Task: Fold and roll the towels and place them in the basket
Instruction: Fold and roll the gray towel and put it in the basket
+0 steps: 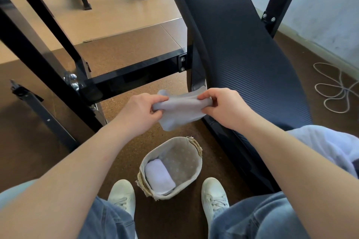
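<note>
Seen from my remote seat: a small grey towel (180, 110) hangs in mid-air, stretched between both hands, above and a little beyond the lined basket (182, 161) that stands on the brown floor between two white shoes (122, 194).

My left hand (141, 112) pinches the towel's left end, thumb and curled fingers bunching the cloth. My right hand (223, 108) grips the right end the same way, fingers tucked close with no gap showing. The cloth sags between them and a loose flap droops below.

I judge the towel thin, light and limp. It will not hold a crease by itself, so it is best taken at its corners and kept taut, and once rolled it should be held round the middle or it may spring open.

One white rolled towel (159, 175) already lies against the basket's near-left wall, with bare lining beside it. A black padded bench (242, 54) rises on the right.
</note>
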`<state>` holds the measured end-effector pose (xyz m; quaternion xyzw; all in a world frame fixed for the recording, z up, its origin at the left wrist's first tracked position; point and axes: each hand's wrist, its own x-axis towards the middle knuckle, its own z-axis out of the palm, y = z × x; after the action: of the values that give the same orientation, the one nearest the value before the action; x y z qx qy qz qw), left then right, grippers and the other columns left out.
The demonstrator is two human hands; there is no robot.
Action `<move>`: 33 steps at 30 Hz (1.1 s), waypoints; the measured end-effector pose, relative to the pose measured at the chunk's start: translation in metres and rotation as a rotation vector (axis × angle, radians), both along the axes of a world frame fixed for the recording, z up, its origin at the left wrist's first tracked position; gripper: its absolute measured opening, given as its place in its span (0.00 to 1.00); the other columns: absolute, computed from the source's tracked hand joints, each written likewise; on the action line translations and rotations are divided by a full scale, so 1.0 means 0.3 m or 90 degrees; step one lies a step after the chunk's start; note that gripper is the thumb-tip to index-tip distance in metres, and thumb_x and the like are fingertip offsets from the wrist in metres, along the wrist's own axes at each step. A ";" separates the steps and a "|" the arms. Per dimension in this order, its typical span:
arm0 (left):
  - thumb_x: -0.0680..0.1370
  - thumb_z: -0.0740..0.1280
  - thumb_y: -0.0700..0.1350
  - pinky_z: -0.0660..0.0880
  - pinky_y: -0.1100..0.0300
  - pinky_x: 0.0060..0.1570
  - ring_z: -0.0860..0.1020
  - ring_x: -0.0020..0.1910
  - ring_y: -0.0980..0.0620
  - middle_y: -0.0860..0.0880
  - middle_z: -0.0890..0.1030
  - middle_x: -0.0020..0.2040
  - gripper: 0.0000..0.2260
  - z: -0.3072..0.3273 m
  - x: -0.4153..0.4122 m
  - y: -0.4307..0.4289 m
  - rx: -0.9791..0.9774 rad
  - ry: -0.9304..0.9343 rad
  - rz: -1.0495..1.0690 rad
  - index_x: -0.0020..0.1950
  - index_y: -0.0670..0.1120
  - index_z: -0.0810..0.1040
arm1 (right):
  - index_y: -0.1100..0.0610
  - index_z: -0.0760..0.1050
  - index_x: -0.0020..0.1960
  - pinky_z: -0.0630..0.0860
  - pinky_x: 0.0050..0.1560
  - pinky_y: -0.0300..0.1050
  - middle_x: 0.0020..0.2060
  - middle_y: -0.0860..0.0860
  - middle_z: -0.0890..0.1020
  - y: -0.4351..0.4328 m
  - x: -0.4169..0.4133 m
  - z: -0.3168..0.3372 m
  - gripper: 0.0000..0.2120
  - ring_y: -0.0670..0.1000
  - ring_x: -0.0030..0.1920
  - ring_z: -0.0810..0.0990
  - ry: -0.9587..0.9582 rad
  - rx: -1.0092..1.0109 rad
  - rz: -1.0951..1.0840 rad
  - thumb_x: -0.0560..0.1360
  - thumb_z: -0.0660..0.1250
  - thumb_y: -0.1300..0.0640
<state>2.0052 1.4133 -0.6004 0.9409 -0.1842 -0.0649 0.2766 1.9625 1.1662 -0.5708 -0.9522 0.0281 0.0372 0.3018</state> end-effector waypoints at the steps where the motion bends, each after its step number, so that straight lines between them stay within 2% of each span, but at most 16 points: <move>1: 0.82 0.65 0.45 0.75 0.55 0.51 0.76 0.51 0.51 0.50 0.79 0.52 0.17 -0.004 0.002 0.001 0.011 -0.002 -0.008 0.71 0.55 0.77 | 0.46 0.80 0.66 0.65 0.42 0.25 0.57 0.45 0.79 0.004 -0.002 -0.004 0.17 0.46 0.55 0.76 -0.007 -0.014 0.012 0.80 0.70 0.60; 3: 0.83 0.62 0.46 0.76 0.55 0.49 0.76 0.50 0.51 0.51 0.78 0.51 0.15 -0.013 0.004 0.004 0.017 0.010 -0.002 0.69 0.57 0.77 | 0.48 0.81 0.65 0.69 0.47 0.30 0.58 0.46 0.82 0.007 -0.003 -0.010 0.15 0.47 0.56 0.79 -0.026 -0.031 0.028 0.80 0.70 0.59; 5: 0.83 0.62 0.47 0.78 0.54 0.47 0.77 0.49 0.54 0.54 0.78 0.51 0.12 -0.017 0.008 0.002 0.001 0.031 0.019 0.65 0.58 0.76 | 0.49 0.81 0.63 0.69 0.47 0.34 0.54 0.46 0.83 0.006 -0.001 -0.009 0.12 0.47 0.53 0.78 -0.038 -0.042 0.031 0.80 0.69 0.57; 8: 0.82 0.64 0.49 0.76 0.57 0.41 0.78 0.45 0.56 0.57 0.78 0.49 0.07 0.001 0.013 -0.007 -0.113 0.061 0.104 0.60 0.58 0.73 | 0.47 0.79 0.59 0.65 0.41 0.34 0.49 0.44 0.75 -0.003 0.009 0.002 0.08 0.46 0.49 0.74 -0.038 -0.045 0.033 0.82 0.65 0.52; 11: 0.83 0.65 0.51 0.72 0.61 0.40 0.76 0.46 0.57 0.56 0.77 0.50 0.05 0.023 0.014 -0.015 -0.187 0.061 0.142 0.59 0.57 0.73 | 0.45 0.74 0.57 0.66 0.42 0.36 0.51 0.45 0.74 -0.010 0.017 0.013 0.04 0.47 0.50 0.74 -0.004 0.027 0.013 0.84 0.62 0.49; 13: 0.84 0.64 0.51 0.69 0.65 0.42 0.75 0.48 0.61 0.59 0.76 0.52 0.03 0.032 0.011 -0.020 -0.231 0.075 0.134 0.57 0.58 0.73 | 0.46 0.74 0.58 0.71 0.42 0.40 0.50 0.44 0.78 -0.014 0.017 0.011 0.05 0.47 0.49 0.77 0.008 0.093 -0.018 0.84 0.62 0.48; 16: 0.85 0.63 0.51 0.69 0.68 0.42 0.75 0.49 0.64 0.62 0.77 0.51 0.04 0.038 0.007 -0.021 -0.287 0.090 0.133 0.59 0.58 0.74 | 0.47 0.73 0.62 0.79 0.48 0.46 0.52 0.44 0.81 -0.012 0.016 0.010 0.09 0.48 0.51 0.80 0.003 0.176 -0.061 0.84 0.63 0.47; 18: 0.85 0.62 0.51 0.69 0.69 0.41 0.75 0.49 0.64 0.62 0.77 0.51 0.06 0.040 0.005 -0.019 -0.294 0.066 0.138 0.61 0.56 0.73 | 0.47 0.72 0.64 0.82 0.50 0.46 0.54 0.46 0.82 -0.009 0.016 0.014 0.10 0.48 0.53 0.82 -0.003 0.234 -0.085 0.84 0.63 0.48; 21: 0.85 0.62 0.52 0.76 0.64 0.44 0.77 0.51 0.61 0.60 0.77 0.52 0.09 0.034 0.002 -0.018 -0.315 0.058 0.149 0.64 0.57 0.70 | 0.46 0.70 0.65 0.85 0.51 0.49 0.54 0.47 0.84 -0.001 0.018 0.009 0.11 0.49 0.52 0.85 0.015 0.318 -0.131 0.83 0.64 0.48; 23: 0.84 0.64 0.52 0.77 0.62 0.45 0.77 0.51 0.61 0.60 0.76 0.52 0.10 0.030 0.001 -0.015 -0.329 0.061 0.169 0.64 0.57 0.68 | 0.45 0.71 0.63 0.85 0.51 0.53 0.53 0.48 0.84 0.005 0.021 -0.006 0.11 0.50 0.50 0.86 0.019 0.344 -0.176 0.82 0.67 0.49; 25: 0.83 0.65 0.51 0.75 0.64 0.43 0.77 0.51 0.60 0.62 0.75 0.54 0.08 0.028 0.001 -0.015 -0.328 0.062 0.185 0.61 0.56 0.69 | 0.47 0.74 0.59 0.85 0.52 0.56 0.51 0.49 0.83 0.007 0.025 -0.027 0.09 0.52 0.50 0.85 0.004 0.357 -0.242 0.80 0.70 0.51; 27: 0.83 0.65 0.49 0.79 0.61 0.43 0.78 0.51 0.57 0.62 0.75 0.56 0.03 0.030 -0.001 -0.022 -0.331 0.091 0.183 0.56 0.55 0.73 | 0.48 0.77 0.56 0.83 0.55 0.56 0.50 0.47 0.83 0.005 0.026 -0.041 0.07 0.50 0.51 0.82 -0.011 0.321 -0.284 0.79 0.71 0.52; 30: 0.83 0.67 0.46 0.82 0.48 0.56 0.81 0.53 0.48 0.53 0.79 0.58 0.03 0.038 -0.008 -0.031 -0.338 0.158 0.158 0.54 0.55 0.78 | 0.48 0.82 0.55 0.83 0.56 0.56 0.49 0.45 0.83 0.003 0.024 -0.049 0.06 0.49 0.52 0.81 -0.024 0.296 -0.272 0.80 0.69 0.52; 33: 0.81 0.70 0.46 0.79 0.50 0.60 0.83 0.52 0.52 0.55 0.75 0.68 0.03 0.041 -0.008 -0.028 -0.323 0.115 0.145 0.52 0.55 0.81 | 0.48 0.85 0.59 0.80 0.62 0.57 0.58 0.42 0.82 -0.005 0.027 -0.038 0.11 0.49 0.60 0.79 -0.038 0.248 -0.216 0.82 0.66 0.51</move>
<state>2.0027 1.4047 -0.5881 0.8468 -0.0622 -0.0690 0.5238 1.9707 1.1647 -0.5823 -0.8585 0.1705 -0.0373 0.4822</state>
